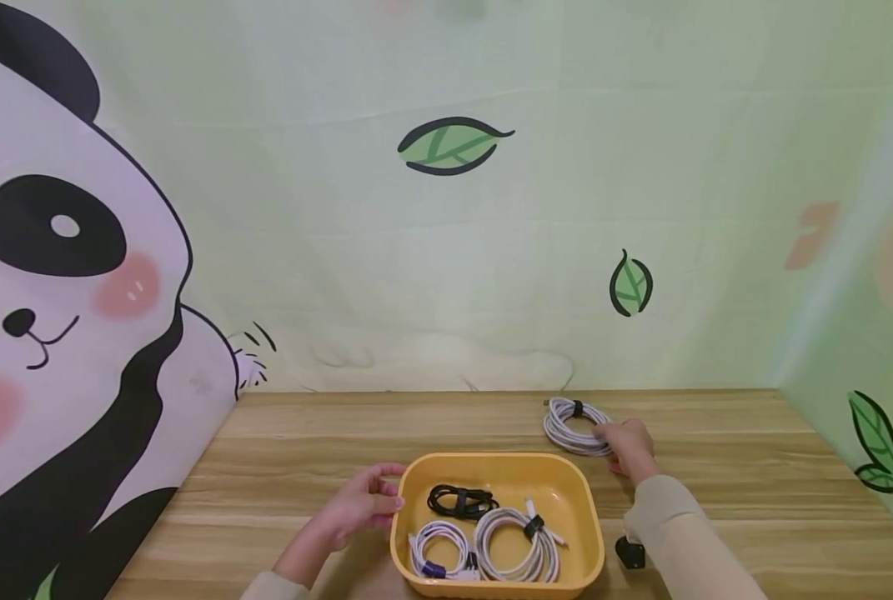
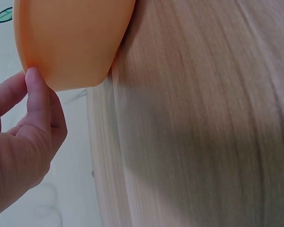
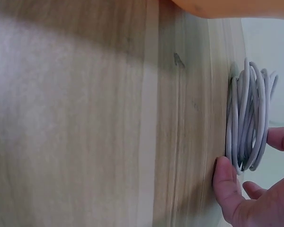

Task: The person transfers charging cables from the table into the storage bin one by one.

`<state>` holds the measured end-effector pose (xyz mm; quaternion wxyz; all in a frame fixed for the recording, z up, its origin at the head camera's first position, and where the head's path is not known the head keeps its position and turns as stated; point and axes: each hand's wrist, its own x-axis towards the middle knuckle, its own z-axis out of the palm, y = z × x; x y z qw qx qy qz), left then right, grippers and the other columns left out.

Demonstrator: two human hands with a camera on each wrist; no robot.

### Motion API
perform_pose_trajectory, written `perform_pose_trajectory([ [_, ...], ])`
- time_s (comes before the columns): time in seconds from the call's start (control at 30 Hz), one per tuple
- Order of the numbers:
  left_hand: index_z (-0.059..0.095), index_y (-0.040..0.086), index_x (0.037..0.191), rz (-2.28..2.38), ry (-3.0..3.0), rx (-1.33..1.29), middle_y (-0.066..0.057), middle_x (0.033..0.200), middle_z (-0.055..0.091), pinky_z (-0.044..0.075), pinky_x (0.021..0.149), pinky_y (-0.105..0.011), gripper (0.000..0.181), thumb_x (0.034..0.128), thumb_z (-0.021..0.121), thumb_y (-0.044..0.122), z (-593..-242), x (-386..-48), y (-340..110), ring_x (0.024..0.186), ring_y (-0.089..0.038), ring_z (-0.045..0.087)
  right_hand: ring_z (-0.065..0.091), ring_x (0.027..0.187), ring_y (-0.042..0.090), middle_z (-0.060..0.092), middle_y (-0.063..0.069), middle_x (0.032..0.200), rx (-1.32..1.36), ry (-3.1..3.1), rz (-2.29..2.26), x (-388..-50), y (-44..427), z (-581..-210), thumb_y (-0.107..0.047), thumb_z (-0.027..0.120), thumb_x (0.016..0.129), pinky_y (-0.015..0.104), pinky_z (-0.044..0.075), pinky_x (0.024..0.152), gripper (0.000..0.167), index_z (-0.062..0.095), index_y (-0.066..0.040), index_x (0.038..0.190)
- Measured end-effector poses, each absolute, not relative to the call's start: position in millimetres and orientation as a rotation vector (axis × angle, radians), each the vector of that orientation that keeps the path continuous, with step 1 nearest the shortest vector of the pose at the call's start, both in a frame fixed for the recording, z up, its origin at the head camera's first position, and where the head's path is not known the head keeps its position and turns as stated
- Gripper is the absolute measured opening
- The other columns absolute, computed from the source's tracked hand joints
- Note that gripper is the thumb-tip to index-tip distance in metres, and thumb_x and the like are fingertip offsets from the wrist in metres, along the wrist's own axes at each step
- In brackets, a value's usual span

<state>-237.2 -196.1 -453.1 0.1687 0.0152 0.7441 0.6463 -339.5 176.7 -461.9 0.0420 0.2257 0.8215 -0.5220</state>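
Note:
Toward the back right of the table, my right hand (image 1: 628, 446) grips the near right edge of a coiled grey-white cable (image 1: 561, 433) bound with a black strap. In the right wrist view, the cable coil (image 3: 248, 118) lies between the thumb and fingers of that hand (image 3: 260, 194). My left hand (image 1: 361, 502) holds the left rim of a yellow plastic bin (image 1: 590, 518), fingertips at its edge. Inside the bin lie a black cable bundle (image 1: 461, 502), a white cable with a blue connector (image 1: 440, 550) and a larger coiled white cable (image 1: 517, 546).
A small black object (image 1: 629, 552) sits on the wooden table (image 1: 326, 425) to the right of the bin, beside my right sleeve. Behind the table hangs a pale green backdrop (image 1: 311, 208) with a printed panda and leaves.

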Motion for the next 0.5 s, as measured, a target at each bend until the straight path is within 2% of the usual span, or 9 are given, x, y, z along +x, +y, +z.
perform_pose_trajectory([
  [0.3, 0.037, -0.003, 0.126, 1.831, 2.116, 0.037, -0.003, 0.085, 0.046, 0.048, 0.060, -0.022, 0.049, 0.0810, 0.055, -0.002, -452.9, -236.9, -195.3, 0.071, -0.011, 0.050, 0.044, 0.061, 0.016, 0.039, 0.006, 0.074, 0.678, 2.488, -1.675, -339.8, 180.3, -464.4, -0.009, 0.055, 0.068, 0.029, 0.049, 0.047, 0.020, 0.042, 0.000, 0.081],
  [0.5, 0.037, -0.003, 0.126, 1.831, 2.117, 0.042, -0.003, 0.085, 0.046, 0.048, 0.061, -0.022, 0.049, 0.0808, 0.055, -0.002, -453.8, -237.2, -195.0, 0.071, -0.011, 0.050, 0.047, 0.058, 0.015, 0.041, 0.008, 0.075, 0.652, 2.476, -1.692, -341.7, 180.7, -465.6, -0.004, 0.053, 0.066, 0.030, 0.050, 0.048, 0.022, 0.044, 0.004, 0.085],
])
